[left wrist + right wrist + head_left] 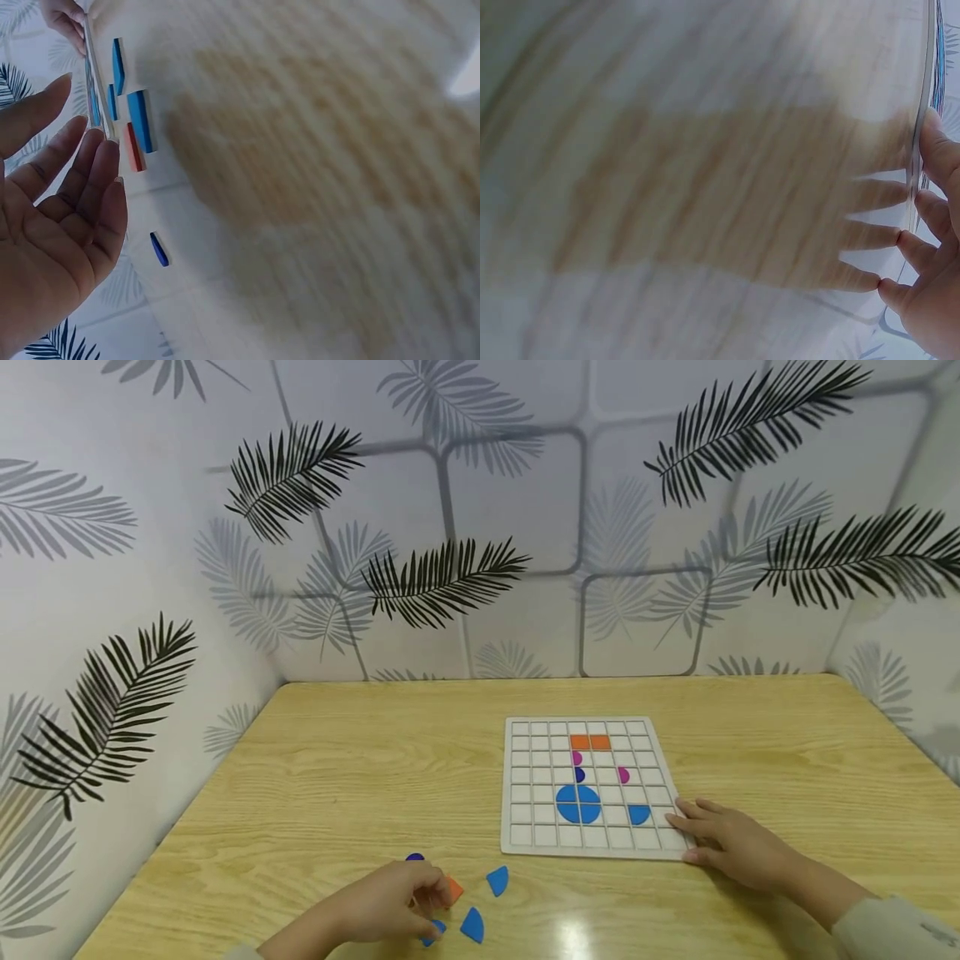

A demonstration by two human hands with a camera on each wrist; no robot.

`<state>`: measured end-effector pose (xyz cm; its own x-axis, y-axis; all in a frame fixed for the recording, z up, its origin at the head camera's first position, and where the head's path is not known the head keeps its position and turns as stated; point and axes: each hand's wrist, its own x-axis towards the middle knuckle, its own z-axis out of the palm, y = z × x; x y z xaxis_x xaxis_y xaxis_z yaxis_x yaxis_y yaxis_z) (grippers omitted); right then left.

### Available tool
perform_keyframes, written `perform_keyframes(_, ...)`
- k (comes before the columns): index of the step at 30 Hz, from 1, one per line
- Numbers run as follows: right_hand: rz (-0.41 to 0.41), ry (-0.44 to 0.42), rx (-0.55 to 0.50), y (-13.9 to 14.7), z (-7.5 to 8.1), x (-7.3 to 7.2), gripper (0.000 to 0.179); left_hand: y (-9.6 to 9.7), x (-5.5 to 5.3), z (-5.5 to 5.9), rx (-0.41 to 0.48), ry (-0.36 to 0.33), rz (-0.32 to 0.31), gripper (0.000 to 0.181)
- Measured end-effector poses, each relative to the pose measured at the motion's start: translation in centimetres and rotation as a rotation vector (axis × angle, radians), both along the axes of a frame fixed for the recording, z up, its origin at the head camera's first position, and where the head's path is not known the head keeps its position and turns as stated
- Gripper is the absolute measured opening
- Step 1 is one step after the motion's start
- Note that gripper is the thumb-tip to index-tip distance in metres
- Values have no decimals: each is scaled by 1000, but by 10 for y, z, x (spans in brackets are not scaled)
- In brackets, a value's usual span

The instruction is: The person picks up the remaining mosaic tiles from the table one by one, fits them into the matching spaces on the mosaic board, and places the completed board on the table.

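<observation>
Low over the table's near side, my left hand (386, 902) is at a group of loose flat pieces, its fingers loosely bent and nothing in its grasp. By its fingertips lie an orange piece (455, 891) and a blue piece (433, 933), partly hidden by the hand. Two blue quarter-round pieces, one nearer (472, 926) and one farther (498, 881), lie to its right. A dark blue piece (160, 250) shows behind the hand. My right hand (738, 843) rests with spread fingers against the right edge of a white grid board (507, 793).
On the board sit two orange squares (581, 742), magenta half-rounds (624, 775), a dark blue half-round (580, 775), blue quarters forming a circle (567, 795) and a separate blue quarter (639, 814). Beyond the wooden table (375, 735) stands a leaf-patterned wall (517, 610).
</observation>
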<state>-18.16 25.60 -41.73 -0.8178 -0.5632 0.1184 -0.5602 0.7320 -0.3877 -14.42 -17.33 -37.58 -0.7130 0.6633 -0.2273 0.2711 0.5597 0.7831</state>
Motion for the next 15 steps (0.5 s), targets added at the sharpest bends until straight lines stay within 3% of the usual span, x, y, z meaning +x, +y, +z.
perform_keyframes(5, 0, -2, -9, 1, 1, 1, 52, -1, 2, -6, -22, -5, 2, 20)
perform_keyframes(15, 1, 22, -1, 0, 0, 0, 51, -4, 4, -11, -93, 74, -2, 21)
